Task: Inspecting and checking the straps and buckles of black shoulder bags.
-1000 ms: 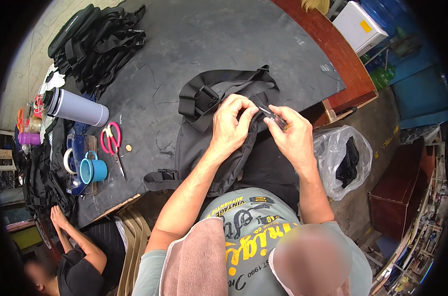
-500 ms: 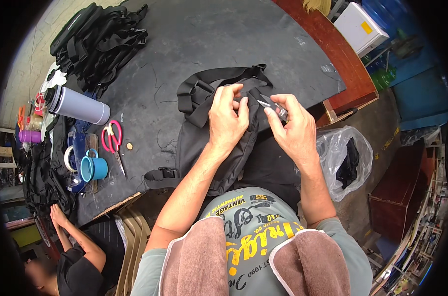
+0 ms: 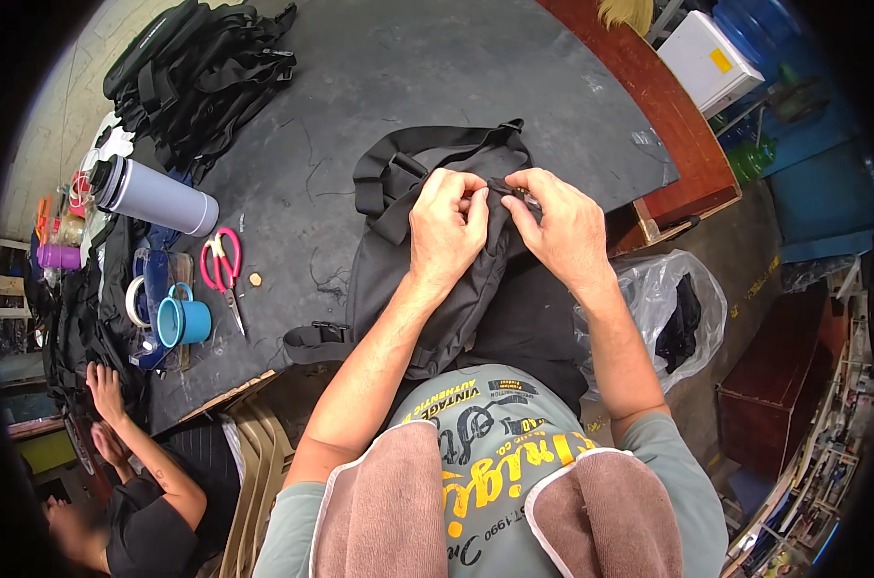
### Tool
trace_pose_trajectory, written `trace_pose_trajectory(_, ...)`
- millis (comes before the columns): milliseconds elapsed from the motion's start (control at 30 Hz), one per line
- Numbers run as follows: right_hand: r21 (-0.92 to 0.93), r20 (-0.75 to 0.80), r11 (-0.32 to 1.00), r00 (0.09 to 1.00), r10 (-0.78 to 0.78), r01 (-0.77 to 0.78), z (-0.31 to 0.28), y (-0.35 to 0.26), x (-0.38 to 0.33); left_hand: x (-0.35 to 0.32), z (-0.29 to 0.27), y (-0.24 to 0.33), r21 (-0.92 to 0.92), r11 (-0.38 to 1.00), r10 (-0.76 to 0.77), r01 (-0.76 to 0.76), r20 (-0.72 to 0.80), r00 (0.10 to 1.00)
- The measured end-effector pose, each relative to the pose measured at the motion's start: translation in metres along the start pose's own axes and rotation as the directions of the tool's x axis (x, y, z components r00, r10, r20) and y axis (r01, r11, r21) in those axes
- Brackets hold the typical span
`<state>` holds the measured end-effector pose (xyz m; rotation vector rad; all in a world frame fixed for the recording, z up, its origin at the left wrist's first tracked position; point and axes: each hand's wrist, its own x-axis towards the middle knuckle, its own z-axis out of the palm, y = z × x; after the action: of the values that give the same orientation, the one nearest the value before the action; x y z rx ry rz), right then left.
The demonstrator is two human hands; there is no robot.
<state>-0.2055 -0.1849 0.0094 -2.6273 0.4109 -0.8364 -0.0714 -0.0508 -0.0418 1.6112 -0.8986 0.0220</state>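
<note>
A black fabric bag (image 3: 384,279) with webbing straps and buckles lies at the table's near edge, reaching toward my lap. My left hand (image 3: 444,226) is closed, thumb and fingers pinching the bag's upper edge. Close beside it, my right hand (image 3: 564,226) has its fingertips drawn together at the same dark edge. A small bladed cutter (image 3: 525,197) sits within the right hand's grip, mostly hidden by the fingers. One wide black strap (image 3: 367,193) loops round beyond my left hand.
Pink-handled scissors (image 3: 222,258), a blue mug (image 3: 184,321) and a lilac bottle (image 3: 162,197) are on the dark table's left. Stacked black bags (image 3: 201,82) lie far left. A clear plastic bag (image 3: 639,299) is at right. Another person (image 3: 157,511) sits lower left.
My right hand has come left and up to meet the left hand at the bag's edge. The cutter's blade, visible before, is now mostly hidden. The other person's hands have moved apart.
</note>
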Motion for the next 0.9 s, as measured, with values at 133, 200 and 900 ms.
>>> trace_pose_trajectory(133,0.038,-0.062,0.998,0.997,-0.05,0.053,0.01,0.009,-0.006,-0.002,0.0,-0.002,-0.013,1.0,-0.022,0.022,0.018,1.0)
trace_pose_trajectory(200,0.056,-0.076,0.997,0.996,-0.047,0.051,0.014,0.012,-0.009,-0.003,0.0,-0.002,-0.012,1.0,-0.008,0.009,0.018,1.0)
trace_pose_trajectory(900,0.457,0.045,0.839,0.949,0.311,-0.296,0.021,0.02,-0.018,0.018,-0.032,0.0,0.268,0.96,0.014,-0.083,0.247,0.969)
